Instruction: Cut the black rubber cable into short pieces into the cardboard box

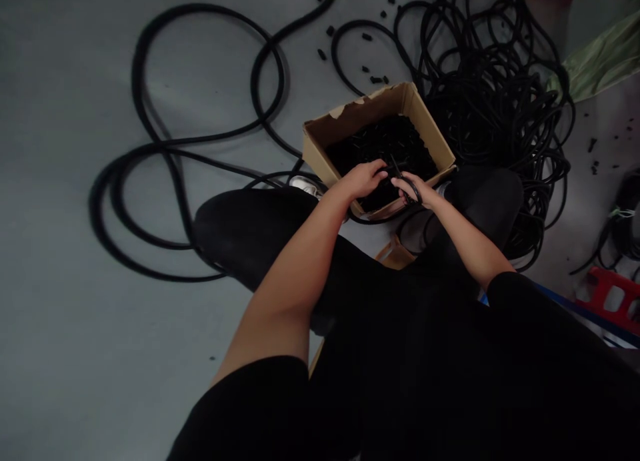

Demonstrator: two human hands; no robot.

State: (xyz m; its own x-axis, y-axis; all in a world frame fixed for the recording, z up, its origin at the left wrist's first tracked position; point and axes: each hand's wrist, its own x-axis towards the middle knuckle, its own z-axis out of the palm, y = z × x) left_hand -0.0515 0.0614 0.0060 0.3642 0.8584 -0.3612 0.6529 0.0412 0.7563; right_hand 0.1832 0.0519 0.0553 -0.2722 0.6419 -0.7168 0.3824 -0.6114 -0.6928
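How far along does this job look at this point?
Done: the cardboard box holds a deep layer of short black pieces. In hand: the right hand holds what look like black-handled scissors, next to the left hand. Left: a large tangle of black tubing remains on the floor.

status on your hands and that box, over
Left hand at black rubber cord, right hand on apparent black-handled scissors, both over cardboard box. Short black pieces fill box. Cord heap beside box.
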